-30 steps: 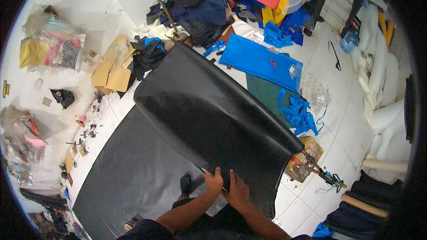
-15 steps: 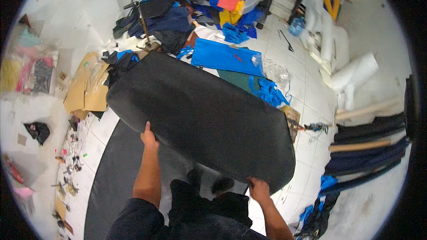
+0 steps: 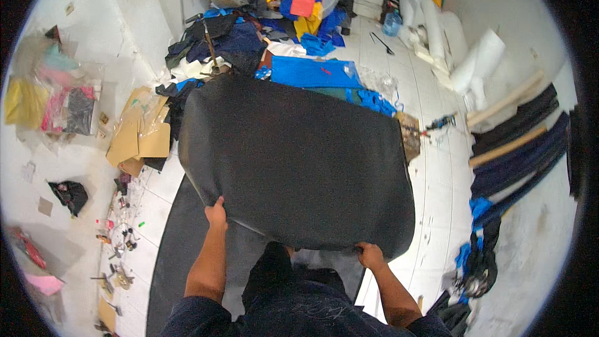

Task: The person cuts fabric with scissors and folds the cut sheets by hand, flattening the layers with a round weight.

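Note:
A wide sheet of black material (image 3: 299, 162), perhaps leatherette or fabric, spreads out in front of me. My left hand (image 3: 216, 214) pinches its near edge at the left, thumb on top. The near edge is also gripped by my right hand (image 3: 370, 254), farther right, close to the sheet's rounded corner. Fingers of both hands are partly hidden beneath the sheet. More black material (image 3: 181, 256) lies on the floor below and to the left, reaching under my legs; I cannot tell whether it is one piece with the sheet.
Beyond the sheet lie a blue panel (image 3: 312, 72) and heaped dark cloth (image 3: 240, 40). Brown paper pieces (image 3: 140, 131) rest at the left, near small metal parts (image 3: 121, 274). Fabric rolls (image 3: 521, 140) line the right wall; white rolls (image 3: 477, 62) and a water bottle (image 3: 392, 24) stand farther back.
The sheet's near edge has come closer to my body, and more of its surface spreads toward me. Both hands keep their grip; the left has moved down and slightly right. The view has shifted.

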Demonstrator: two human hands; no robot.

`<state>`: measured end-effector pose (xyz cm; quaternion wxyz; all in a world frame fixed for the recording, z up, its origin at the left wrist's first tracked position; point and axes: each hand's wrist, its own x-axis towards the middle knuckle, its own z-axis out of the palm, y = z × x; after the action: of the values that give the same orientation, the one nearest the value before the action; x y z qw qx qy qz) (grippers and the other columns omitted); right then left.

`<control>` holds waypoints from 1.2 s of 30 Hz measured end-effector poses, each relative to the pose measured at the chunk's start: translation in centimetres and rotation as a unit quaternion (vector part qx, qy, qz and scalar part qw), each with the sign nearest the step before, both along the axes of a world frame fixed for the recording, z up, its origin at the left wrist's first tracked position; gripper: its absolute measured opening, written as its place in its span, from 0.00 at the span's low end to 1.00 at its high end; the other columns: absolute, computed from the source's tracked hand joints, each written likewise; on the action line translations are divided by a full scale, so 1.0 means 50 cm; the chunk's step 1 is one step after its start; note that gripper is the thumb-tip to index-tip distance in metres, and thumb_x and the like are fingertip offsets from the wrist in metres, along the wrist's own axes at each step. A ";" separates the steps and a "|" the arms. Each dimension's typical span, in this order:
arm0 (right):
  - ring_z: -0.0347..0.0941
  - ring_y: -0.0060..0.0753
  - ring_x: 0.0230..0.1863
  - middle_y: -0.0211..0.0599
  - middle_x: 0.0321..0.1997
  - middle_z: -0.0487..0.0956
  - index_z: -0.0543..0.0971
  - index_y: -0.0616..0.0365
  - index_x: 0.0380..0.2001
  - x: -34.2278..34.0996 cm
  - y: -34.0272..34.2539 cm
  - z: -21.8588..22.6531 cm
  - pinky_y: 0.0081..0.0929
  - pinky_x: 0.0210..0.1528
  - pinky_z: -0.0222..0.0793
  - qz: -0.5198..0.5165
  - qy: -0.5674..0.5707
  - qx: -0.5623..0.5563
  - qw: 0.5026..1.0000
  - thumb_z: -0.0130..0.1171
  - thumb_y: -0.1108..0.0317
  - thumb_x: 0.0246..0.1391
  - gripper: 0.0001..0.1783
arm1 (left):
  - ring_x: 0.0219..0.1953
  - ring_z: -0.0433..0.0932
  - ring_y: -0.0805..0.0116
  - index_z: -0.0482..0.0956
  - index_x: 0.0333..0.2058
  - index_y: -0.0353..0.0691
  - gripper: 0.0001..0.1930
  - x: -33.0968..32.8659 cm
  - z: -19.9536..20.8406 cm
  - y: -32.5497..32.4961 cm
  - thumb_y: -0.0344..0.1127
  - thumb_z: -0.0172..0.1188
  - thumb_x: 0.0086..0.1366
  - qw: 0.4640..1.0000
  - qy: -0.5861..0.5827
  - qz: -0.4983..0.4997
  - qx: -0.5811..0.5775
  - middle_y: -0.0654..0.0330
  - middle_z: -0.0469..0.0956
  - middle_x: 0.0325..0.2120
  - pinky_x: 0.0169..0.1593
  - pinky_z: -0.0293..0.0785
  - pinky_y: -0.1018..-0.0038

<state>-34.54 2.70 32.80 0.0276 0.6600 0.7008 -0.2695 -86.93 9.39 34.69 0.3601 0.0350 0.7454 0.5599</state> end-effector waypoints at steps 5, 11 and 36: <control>0.79 0.50 0.45 0.43 0.42 0.83 0.82 0.47 0.45 -0.065 -0.268 0.013 0.48 0.48 0.71 -0.007 -0.043 -0.015 0.999 0.58 0.61 0.50 0.17 | 0.55 0.73 0.51 0.67 0.56 0.21 0.26 -0.042 -0.035 -0.290 0.32 0.59 0.63 0.996 0.067 -0.057 0.013 0.43 0.73 0.54 0.59 0.65 0.65; 0.75 0.44 0.54 0.39 0.51 0.81 0.80 0.42 0.51 -0.175 -0.559 -0.022 0.52 0.58 0.61 -0.066 -0.084 -0.105 0.989 0.58 0.59 0.51 0.21 | 0.51 0.75 0.52 0.70 0.52 0.19 0.23 -0.147 -0.051 -0.572 0.34 0.59 0.65 0.982 0.120 -0.138 -0.044 0.43 0.75 0.50 0.56 0.66 0.66; 0.73 0.42 0.58 0.34 0.55 0.79 0.78 0.42 0.53 -0.321 -1.240 0.110 0.56 0.67 0.54 -0.128 -0.208 -0.090 0.965 0.50 0.69 0.55 0.21 | 0.28 0.75 0.66 0.70 0.31 0.28 0.22 -0.290 0.030 -1.272 0.46 0.56 0.69 0.956 0.063 -0.283 -0.050 0.51 0.73 0.29 0.32 0.76 0.71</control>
<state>-50.60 -59.29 38.31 0.1973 0.7808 0.5618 -0.1892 -101.44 -54.20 36.21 0.4576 0.2614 0.7530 0.3941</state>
